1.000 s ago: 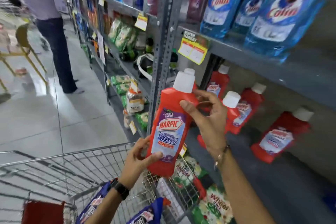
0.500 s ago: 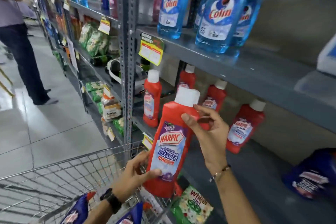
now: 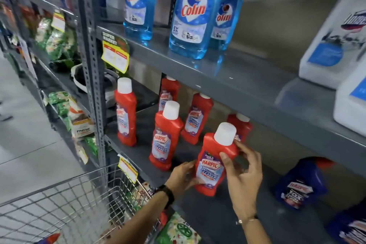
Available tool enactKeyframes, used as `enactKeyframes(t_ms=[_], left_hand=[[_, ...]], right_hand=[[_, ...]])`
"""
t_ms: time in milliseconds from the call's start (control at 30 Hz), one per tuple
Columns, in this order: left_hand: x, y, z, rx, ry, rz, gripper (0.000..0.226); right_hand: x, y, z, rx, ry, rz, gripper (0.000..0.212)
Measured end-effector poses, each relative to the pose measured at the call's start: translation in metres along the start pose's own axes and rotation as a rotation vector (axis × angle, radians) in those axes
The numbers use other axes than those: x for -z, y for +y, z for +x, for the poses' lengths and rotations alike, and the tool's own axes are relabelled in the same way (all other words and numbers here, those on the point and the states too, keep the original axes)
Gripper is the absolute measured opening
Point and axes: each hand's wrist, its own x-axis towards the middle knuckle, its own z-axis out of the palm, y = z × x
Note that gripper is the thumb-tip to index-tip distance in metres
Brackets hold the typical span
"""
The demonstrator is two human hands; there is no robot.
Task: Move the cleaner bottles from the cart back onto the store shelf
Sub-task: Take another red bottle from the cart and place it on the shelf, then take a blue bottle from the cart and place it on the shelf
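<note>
While gripped by both hands, a red Harpic bottle is stood on the grey shelf.
Base held by left hand, shoulder by right hand, near the shelf's front edge.

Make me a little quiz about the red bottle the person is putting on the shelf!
1. True or false: both hands touch the red plastic Harpic bottle with the white cap.
2. Which hand is at the bottle's base: A) left hand B) right hand?
3. Fill in: the clear blue Colin bottles stand on the grey metal shelf ____ the red ones.

Key: 1 true; 2 A; 3 above.
</note>
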Motion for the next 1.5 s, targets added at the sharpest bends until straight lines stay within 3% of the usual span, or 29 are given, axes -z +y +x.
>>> enactKeyframes(t_ms=[133,333,433,567,667,767,833,967,1067,1167,1233,1333,1500], left_hand=[[-0.004,-0.008,0.014,0.086,-0.046,-0.113,0.059],[-0.004,-0.009,0.011,0.046,-0.005,-0.022,0.065],[-0.001,-0.002,-0.001,0.081,0.050,-0.088,0.067],[0.027,-0.017,-0.044,0.099,0.148,-0.255,0.051],[0.068,-0.055,-0.087,0.191,0.306,-0.223,0.040],[0.110,-0.118,-0.124,0.348,0.510,-0.217,0.033],[0.130,-0.170,-0.150,0.493,0.547,-0.166,0.034],[0.138,-0.269,-0.202,0.814,0.434,-0.184,0.035],[0.126,-0.317,-0.230,1.012,0.259,-0.221,0.046],[0.110,-0.356,-0.251,1.108,0.035,-0.134,0.060],[0.102,-0.371,-0.259,1.109,-0.028,-0.068,0.061],[0.095,-0.382,-0.266,1.110,0.000,-0.110,0.061],[0.096,-0.386,-0.271,1.195,0.105,-0.278,0.052]], right_hand=[[0.005,0.018,-0.001,-0.049,0.006,0.013,0.037],[-0.002,0.026,-0.006,-0.062,0.069,-0.035,0.040],[-0.009,0.025,-0.015,-0.066,0.144,-0.115,0.037],[-0.025,0.031,-0.044,0.113,0.341,-0.323,0.036],[-0.066,0.030,-0.086,0.140,0.278,-0.221,0.021],[-0.130,0.044,-0.140,-0.063,-0.071,-0.202,0.019],[-0.173,0.071,-0.177,-0.305,-0.292,-0.255,0.024],[-0.244,0.165,-0.235,-1.102,-0.512,-0.315,0.033],[-0.252,0.225,-0.270,-1.539,-0.525,-0.297,0.015],[-0.253,0.261,-0.314,-1.659,-0.561,-0.396,0.016],[-0.254,0.277,-0.337,-1.580,-0.599,-0.495,0.029],[-0.260,0.287,-0.361,-1.459,-0.630,-0.576,0.038],[-0.259,0.291,-0.366,-1.368,-0.630,-0.602,0.034]])
